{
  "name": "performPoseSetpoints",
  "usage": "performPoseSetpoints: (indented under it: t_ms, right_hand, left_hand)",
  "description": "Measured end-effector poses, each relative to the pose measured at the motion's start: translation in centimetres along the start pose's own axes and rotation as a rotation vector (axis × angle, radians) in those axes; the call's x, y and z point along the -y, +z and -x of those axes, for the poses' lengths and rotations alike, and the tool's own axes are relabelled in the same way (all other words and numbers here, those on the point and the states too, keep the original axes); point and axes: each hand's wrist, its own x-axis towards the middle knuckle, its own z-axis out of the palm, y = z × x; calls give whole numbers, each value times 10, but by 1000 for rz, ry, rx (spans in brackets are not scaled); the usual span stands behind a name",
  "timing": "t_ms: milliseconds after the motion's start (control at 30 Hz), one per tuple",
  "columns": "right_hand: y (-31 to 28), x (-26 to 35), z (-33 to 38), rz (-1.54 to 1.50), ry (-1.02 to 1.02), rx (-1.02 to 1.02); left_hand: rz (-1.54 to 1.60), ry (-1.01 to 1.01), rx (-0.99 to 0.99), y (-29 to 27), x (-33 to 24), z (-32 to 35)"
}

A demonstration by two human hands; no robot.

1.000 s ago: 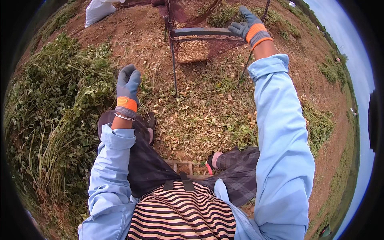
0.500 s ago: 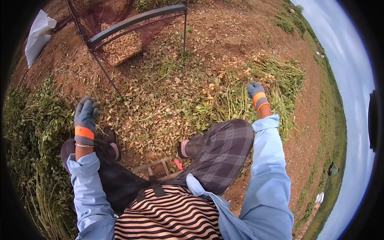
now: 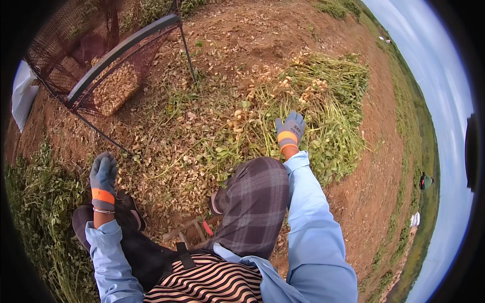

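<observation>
My right hand (image 3: 291, 127), in a grey glove with an orange cuff band, is open with its thumb apart from the fingers. It is over the near edge of a heap of pulled peanut plants (image 3: 331, 118), and whether it touches them I cannot tell. Pale peanuts (image 3: 316, 87) cluster on the roots at the heap's far side. My left hand (image 3: 103, 173), gloved alike, is beside my left knee with its fingers loosely bent and nothing visible in them. Green leafy plants (image 3: 43, 194) are close to its left.
Ahead on the left stands a frame (image 3: 124, 48) with dark red netting, holding many peanuts (image 3: 117, 87). A white sack (image 3: 23, 96) is beyond it at the left rim. Dry leaves (image 3: 189, 131) litter the soil between my feet and the frame. A wooden piece (image 3: 184, 233) lies below me.
My right hand has drawn back and left from the peanut clusters, going from curled to open. My left hand has come slightly nearer. The view has swung right.
</observation>
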Motion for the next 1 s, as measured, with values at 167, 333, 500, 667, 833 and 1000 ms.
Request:
performPoseSetpoints:
  t_ms: [167,333,500,667,833,1000]
  right_hand:
    - [19,-1,-24,83,204,302]
    - [56,-16,-39,-5,320,493]
    - [37,-27,-22,-117,116,331]
    - [-9,-53,-11,-88,82,672]
    - [-46,-67,-27,-87,-111,175]
    - [-44,-113,-107,188,45,-199]
  left_hand:
    - [-67,-8,16,10,6,-4]
    - [-100,-21,11,14,16,-9]
    - [-152,-30,-17,20,18,-10]
    - [-127,-23,40,19,31,-18]
    - [-116,-40,94,11,44,-29]
    - [-169,-59,35,14,53,-34]
